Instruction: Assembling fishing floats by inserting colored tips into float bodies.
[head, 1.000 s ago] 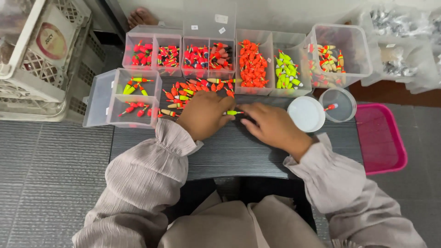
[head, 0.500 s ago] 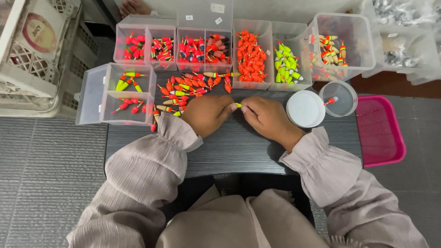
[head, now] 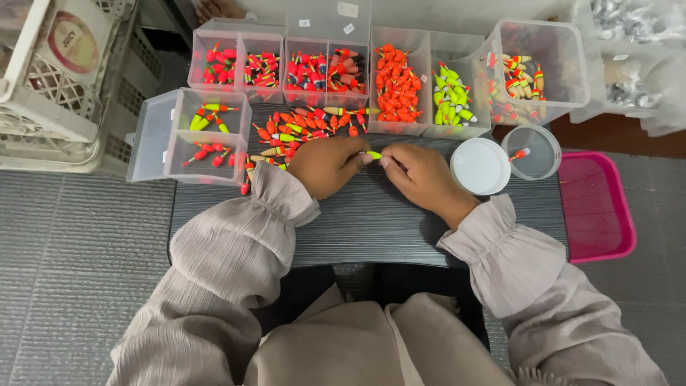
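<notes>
Over the dark table (head: 371, 229), left hand (head: 325, 166) and right hand (head: 421, 175) meet, fingertips pinching one small yellow-green fishing float (head: 374, 154) between them. Loose orange floats (head: 300, 129) just beyond; white round lid (head: 480, 166) to the right.

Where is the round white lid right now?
In the head view, the round white lid lies on the dark table, right of the right hand, beside the clear round tub.

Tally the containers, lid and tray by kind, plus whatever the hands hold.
Clear rectangular boxes: 6
Round clear tub: 1
Round white lid: 1
Pink tray: 1
Yellow-green float pinched between both hands: 1
Total: 10
</notes>
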